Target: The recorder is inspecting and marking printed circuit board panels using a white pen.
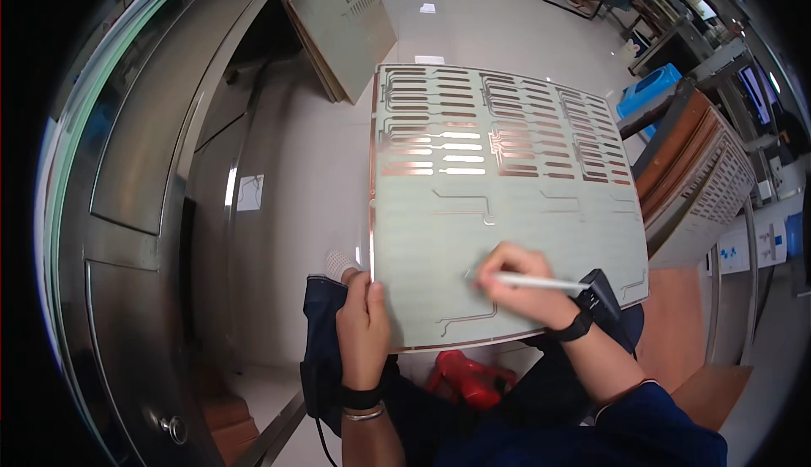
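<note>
Glossy floor [481, 28] beneath flat copper-lined board [427, 235], left grip [363, 323] around its edge, right grip [530, 300] around pen-like tool [549, 282]

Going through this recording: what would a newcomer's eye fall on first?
The large pale panel with copper-coloured traces, mid-picture. Over its lower part, the right hand holds a white pen-like tool; the left hand grips its left edge. Below it, something bright red stands out.

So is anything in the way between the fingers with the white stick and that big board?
Nothing visible is in the way: the right hand holds the white pen-like tool right at the board, though its tip is blurred.
</note>
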The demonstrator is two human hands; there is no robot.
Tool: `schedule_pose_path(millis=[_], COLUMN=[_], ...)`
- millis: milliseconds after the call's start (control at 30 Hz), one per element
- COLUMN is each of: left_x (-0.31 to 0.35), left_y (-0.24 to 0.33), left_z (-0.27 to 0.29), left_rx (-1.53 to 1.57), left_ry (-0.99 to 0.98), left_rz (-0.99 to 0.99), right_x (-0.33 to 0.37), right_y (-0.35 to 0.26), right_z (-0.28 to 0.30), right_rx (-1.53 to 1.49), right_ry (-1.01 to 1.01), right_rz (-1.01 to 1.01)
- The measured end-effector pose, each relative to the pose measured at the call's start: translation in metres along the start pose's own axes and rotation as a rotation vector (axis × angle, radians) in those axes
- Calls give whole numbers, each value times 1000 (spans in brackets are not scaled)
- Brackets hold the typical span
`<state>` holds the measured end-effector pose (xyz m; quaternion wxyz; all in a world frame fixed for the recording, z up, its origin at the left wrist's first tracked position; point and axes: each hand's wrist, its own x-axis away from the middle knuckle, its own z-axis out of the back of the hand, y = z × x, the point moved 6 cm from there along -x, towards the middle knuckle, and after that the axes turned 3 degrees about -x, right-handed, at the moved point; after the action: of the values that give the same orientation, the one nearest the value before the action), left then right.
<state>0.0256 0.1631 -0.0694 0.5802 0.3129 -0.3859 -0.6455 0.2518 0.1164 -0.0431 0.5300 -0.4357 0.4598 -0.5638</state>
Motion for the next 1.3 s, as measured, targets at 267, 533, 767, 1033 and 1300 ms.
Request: schedule_pose_path(millis=[267, 533, 767, 1033, 1300], left_x=[-7, -7, -14, -8, 106], left_y=[-5, -16, -7, 38, 38], left_z=[-4, 6, 7, 21, 19], left_rx=[105, 277, 150, -286, -216], left_ry=[-42, 66, 63, 237, 372], left_rz=[56, 142, 72, -115, -58], right_x=[4, 30, 96, 105, 148], right_y=[-8, 21, 38, 61, 49], right_z=[5, 169, 240, 228, 257], right_rx=[153, 363, 793, 1020, 615], right_ry=[-160, 794, 944, 791, 793], right_rz=[-43, 188, -297, -110, -34])
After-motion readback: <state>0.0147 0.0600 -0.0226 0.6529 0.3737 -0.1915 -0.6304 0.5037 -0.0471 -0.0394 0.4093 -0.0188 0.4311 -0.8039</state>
